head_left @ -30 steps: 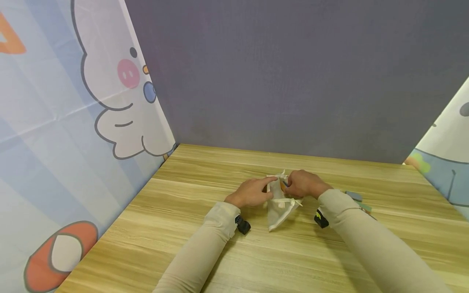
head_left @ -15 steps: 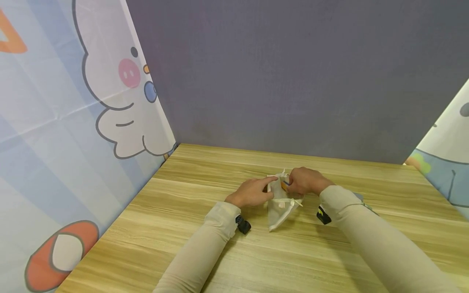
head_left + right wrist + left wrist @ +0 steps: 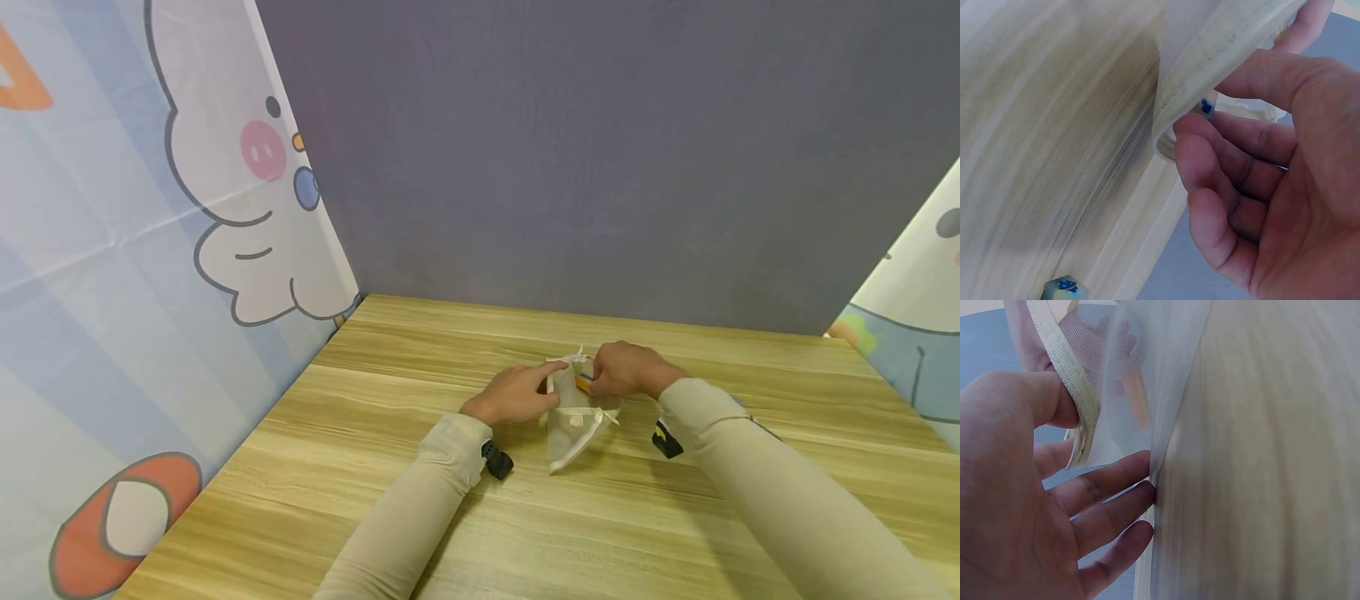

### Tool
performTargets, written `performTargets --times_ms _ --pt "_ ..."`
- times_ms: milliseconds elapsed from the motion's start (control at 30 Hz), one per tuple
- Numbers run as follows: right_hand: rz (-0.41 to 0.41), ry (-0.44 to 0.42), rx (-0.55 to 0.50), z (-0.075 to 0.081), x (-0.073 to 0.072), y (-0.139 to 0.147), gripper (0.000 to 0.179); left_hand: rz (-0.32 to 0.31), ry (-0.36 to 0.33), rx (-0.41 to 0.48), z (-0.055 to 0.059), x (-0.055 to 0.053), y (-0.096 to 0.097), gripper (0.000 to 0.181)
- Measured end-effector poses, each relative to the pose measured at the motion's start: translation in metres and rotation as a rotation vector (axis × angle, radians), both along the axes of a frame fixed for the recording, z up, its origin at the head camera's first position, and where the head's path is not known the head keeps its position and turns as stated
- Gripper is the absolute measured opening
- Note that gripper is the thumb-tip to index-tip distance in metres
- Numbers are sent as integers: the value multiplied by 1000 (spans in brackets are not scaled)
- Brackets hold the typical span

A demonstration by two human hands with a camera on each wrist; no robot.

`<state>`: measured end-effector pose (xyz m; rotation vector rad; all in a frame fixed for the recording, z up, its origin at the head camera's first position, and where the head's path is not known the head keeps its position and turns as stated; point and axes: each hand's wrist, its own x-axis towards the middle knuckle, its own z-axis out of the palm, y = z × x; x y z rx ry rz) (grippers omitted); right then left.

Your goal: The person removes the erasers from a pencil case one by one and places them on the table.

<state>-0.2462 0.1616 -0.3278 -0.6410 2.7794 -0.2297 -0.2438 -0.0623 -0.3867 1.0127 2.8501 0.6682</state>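
A white mesh pouch [image 3: 573,437] with cream edging stands on the table, mouth open. My left hand [image 3: 517,392] holds it from the left; in the left wrist view its thumb and index finger pinch the edging [image 3: 1079,394], and the other fingertips touch the mesh. My right hand [image 3: 626,371] is at the right side of the mouth, fingers curled inside the edging. At its fingertips is a small orange and blue thing [image 3: 582,383], whose kind I cannot tell. Through the mesh it appears as an orange strip [image 3: 1138,403]. Most of my right fingers are hidden in the head view.
A bluish-grey flat thing [image 3: 738,401] lies partly hidden behind my right sleeve [image 3: 750,458]. A small hexagonal thing with blue print [image 3: 1065,289] sits at the bottom of the right wrist view. A grey wall [image 3: 585,167] rises behind the wooden table [image 3: 420,350].
My right hand has shifted slightly right and up, the orange thing with it. My sleeve now covers more of the flat grey and green things. The left hand and pouch have hardly moved.
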Motion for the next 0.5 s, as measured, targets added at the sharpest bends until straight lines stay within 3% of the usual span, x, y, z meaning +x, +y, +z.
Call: performTargets --times_ms 333,500 --pt "7 -16 -138 -4 3 9 19 5 -8 -2 -1 0 -1 61" --pt "-30 -38 -231 -7 6 17 21 7 -3 -1 -2 -2 -1 61"
